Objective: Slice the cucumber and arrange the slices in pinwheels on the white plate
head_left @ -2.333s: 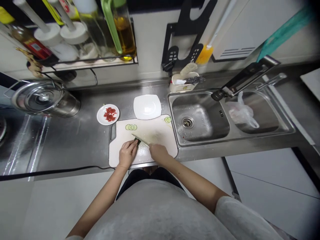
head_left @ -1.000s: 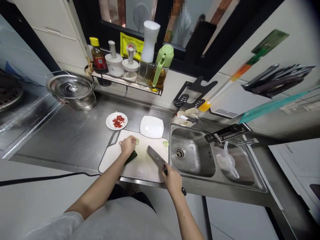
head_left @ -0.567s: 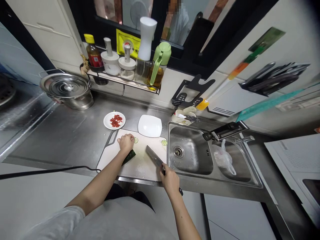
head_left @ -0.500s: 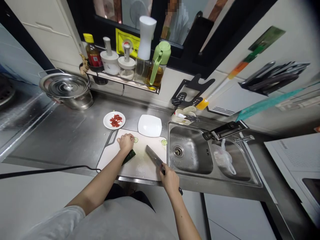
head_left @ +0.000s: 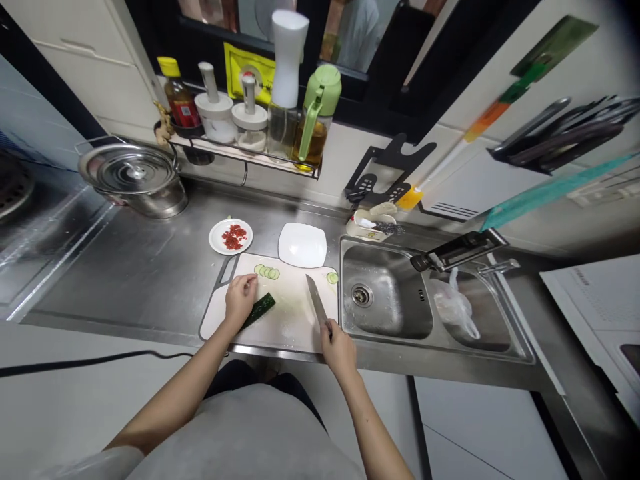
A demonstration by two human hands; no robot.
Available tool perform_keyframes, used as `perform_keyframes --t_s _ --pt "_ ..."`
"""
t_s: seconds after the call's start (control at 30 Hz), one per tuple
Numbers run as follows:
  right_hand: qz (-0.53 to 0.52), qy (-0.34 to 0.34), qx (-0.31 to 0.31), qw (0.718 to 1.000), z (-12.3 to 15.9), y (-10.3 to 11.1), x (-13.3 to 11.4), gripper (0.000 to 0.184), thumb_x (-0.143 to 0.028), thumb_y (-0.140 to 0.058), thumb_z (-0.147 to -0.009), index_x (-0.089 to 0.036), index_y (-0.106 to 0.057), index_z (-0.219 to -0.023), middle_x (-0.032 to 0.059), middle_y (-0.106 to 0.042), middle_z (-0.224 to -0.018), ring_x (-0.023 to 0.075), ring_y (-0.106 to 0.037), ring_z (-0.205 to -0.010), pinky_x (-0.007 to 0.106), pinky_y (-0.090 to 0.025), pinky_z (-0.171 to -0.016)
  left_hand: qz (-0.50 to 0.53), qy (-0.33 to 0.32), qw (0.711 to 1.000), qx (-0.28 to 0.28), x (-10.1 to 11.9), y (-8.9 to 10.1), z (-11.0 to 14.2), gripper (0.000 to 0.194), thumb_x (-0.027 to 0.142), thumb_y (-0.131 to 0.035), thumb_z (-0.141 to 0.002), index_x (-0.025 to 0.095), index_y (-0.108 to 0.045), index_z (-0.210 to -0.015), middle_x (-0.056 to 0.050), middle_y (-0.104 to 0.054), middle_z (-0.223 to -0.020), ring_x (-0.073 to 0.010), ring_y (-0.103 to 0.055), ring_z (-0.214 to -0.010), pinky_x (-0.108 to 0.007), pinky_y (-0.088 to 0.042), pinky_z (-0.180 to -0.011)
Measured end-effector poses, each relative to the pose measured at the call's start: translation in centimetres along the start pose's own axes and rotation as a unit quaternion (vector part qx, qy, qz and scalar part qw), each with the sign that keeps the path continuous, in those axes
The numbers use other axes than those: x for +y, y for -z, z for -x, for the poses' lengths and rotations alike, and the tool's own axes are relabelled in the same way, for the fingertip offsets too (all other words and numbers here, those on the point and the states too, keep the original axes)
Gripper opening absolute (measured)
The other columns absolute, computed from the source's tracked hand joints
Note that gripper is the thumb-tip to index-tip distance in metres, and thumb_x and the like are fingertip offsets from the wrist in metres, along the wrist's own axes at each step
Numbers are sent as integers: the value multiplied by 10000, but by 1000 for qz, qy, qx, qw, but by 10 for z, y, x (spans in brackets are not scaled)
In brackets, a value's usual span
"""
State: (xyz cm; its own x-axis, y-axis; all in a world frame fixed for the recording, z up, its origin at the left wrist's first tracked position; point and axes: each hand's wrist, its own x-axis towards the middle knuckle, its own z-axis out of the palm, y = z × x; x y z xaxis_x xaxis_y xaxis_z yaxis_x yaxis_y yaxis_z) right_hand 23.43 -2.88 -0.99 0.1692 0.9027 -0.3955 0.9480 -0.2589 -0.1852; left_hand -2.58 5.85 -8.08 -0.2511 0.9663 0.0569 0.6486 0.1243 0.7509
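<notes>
My right hand (head_left: 339,347) grips the handle of a kitchen knife (head_left: 317,301), its blade pointing away from me over the right part of the white cutting board (head_left: 295,319). On the board's left side is my left hand (head_left: 241,298), fingers curled together; whether anything is between them is hidden. Just below those fingers lies a dark green piece of cucumber (head_left: 261,308), partly covered by the hand. Several pale cucumber slices (head_left: 267,272) overlap in a row beyond the fingertips. More slices (head_left: 332,278) lie at the board's upper right corner.
Behind the board stand a round plate of chopped red pieces (head_left: 234,236) and a white square dish (head_left: 303,245). A double sink (head_left: 387,293) adjoins on the right. At the left is a lidded steel pot (head_left: 145,183). Seasoning bottles line a wall rack (head_left: 245,150).
My left hand has drawn back left and towards me, uncovering the row of slices and more of the cucumber. The knife has turned to point more straight ahead. The view has shifted slightly.
</notes>
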Motion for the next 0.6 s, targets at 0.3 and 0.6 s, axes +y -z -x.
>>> perform_keyframes --t_s 0.3,0.6 --pt "-6 78 -85 993 -2 9 -30 358 -344 -268 -1009 -185 -550 -1162 86 -715 -941 203 -660 -886 253 -349 -678 -55 -207 973 -85 -8 11 39 283 339 -465 -938 268 -694 -1089 -56 -678 -1026 -191 -601 -944 -344 -494 -874" --pt "66 145 -132 978 -3 11 -50 343 -308 -261 -1008 -194 -526 -1195 108 -709 -926 224 -667 -872 290 -388 -715 -85 -239 959 -124 -18 5 39 322 305 -451 -943 283 -662 -1186 -67 -673 -1077 -191 -601 -973 -347 -492 -897"
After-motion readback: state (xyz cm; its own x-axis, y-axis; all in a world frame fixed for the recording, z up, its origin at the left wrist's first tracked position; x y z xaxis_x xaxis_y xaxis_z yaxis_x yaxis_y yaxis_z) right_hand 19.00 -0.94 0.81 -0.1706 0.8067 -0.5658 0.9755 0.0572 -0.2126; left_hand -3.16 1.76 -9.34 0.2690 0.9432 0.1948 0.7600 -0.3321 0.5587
